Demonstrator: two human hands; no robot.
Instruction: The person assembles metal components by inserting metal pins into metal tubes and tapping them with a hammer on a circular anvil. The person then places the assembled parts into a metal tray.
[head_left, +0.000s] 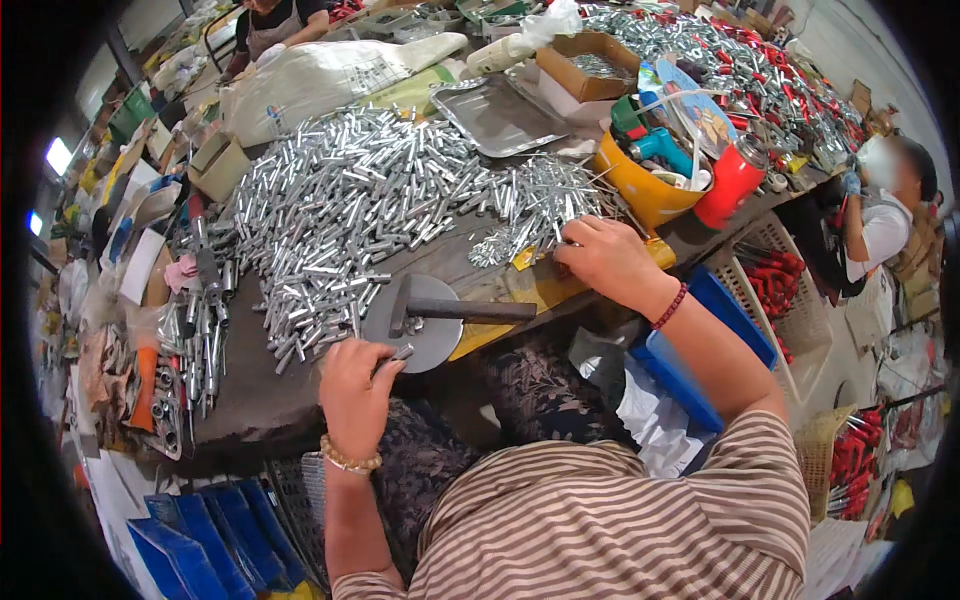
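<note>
Left hand [357,390]: at the table's near edge, left of the grey disc; grip pinches one short metal piece between thumb and forefinger
Metal piece [403,352]: in the left fingertips, just over the disc's near-left rim
Right hand [615,262]: over the table edge, fingers curled down beside the thin pins; can't tell whether its grip has anything
Thin pins [545,195]: loose heap, just beyond the right fingertips
Grey disc [440,346]: round, flat, on the table [250,402] between the hands
Hammer [470,311]: head above the disc, dark handle pointing right
Tube pile [340,190]: big silver heap, beyond the disc, left of the pins
Metal tray [500,115]: behind the pins, tilted
Yellow bucket [640,190]: right of the pins, tools inside
Red can [733,187]: just right of the bucket
Blue bin [730,315]: below table edge, partly behind right forearm
Co-worker [885,225]: far right, white top
</note>
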